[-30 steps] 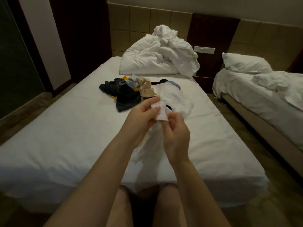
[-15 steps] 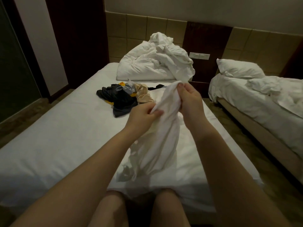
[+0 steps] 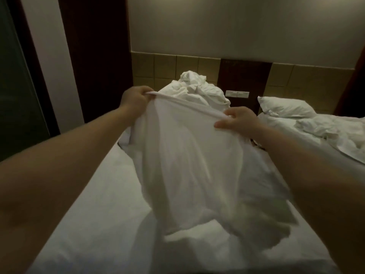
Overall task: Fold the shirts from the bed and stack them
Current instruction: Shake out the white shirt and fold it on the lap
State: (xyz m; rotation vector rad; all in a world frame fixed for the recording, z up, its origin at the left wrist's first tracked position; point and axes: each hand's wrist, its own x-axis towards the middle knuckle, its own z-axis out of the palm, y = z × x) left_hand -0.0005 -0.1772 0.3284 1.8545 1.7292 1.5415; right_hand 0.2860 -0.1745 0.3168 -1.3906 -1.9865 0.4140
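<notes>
Evidently thin, limp and light: white shirt hangs mid-frame over the bed. Left hand and right hand pinch its top edge, fingers curled. Probably best gripped at the corners; it would sag otherwise.

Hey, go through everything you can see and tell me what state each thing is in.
white shirt: unfolded, held up over the bed, hanging from its top edge.
left hand: grips the shirt's top edge.
right hand: grips the same edge, further right.
duvet: crumpled in a heap at the bed's head.
other bed: unmade, bedding rumpled.
</notes>
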